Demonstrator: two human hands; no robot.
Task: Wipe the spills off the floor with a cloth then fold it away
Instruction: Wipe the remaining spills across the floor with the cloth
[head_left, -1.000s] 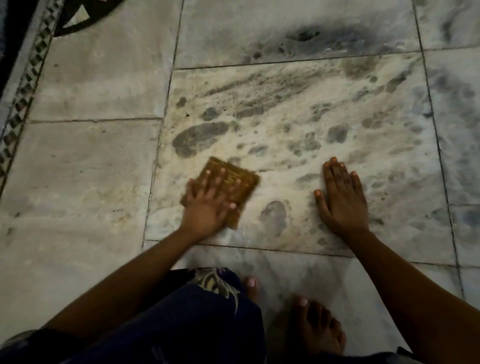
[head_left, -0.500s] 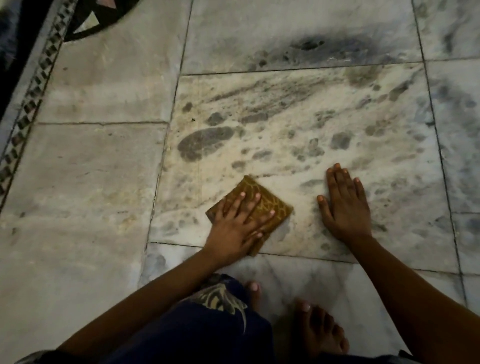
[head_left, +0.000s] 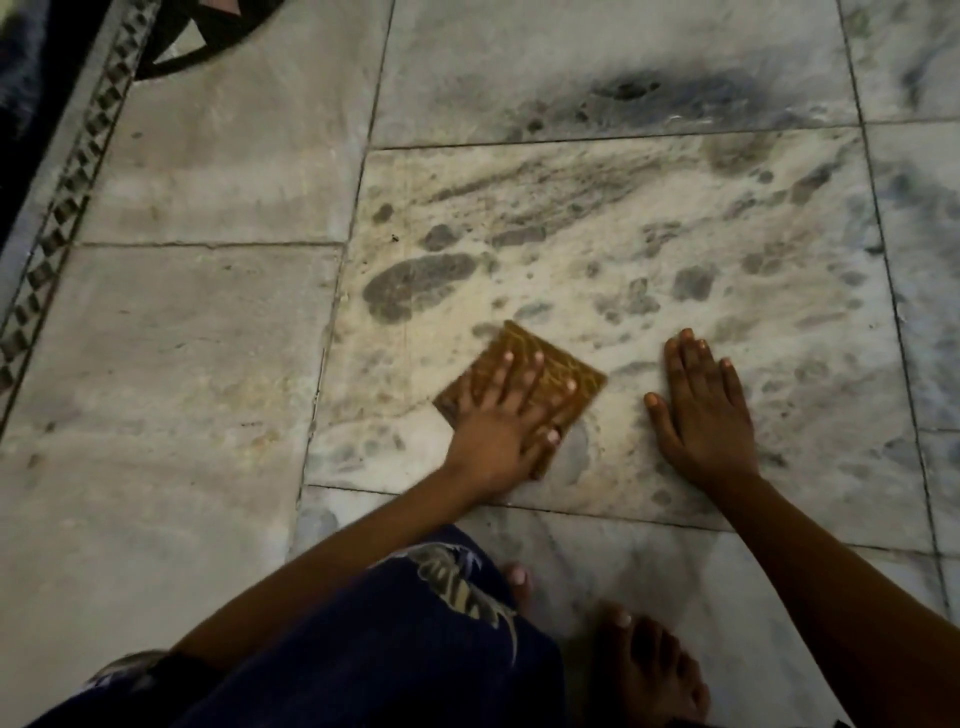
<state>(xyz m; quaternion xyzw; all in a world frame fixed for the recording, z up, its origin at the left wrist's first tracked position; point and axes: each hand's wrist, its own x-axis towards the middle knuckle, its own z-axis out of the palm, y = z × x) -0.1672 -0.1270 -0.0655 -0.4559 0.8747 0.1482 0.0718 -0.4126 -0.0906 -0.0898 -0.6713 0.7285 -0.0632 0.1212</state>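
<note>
**Folded cloth under the left palm**

While no writing shows anywhere, the left hand (head_left: 498, 426) lies flat, fingers spread, pressing a folded square ochre patterned cloth (head_left: 566, 376) onto the mottled marble floor (head_left: 649, 249); right hand (head_left: 706, 415) rests open, empty, just beside.

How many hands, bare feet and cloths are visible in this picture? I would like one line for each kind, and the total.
Hands: 2, the left hand flat on the cloth, the right hand flat on the floor
Bare feet: 2, one foot in full view, the other showing only toes
Cloths: 1, the folded brown cloth
Total: 5
</note>
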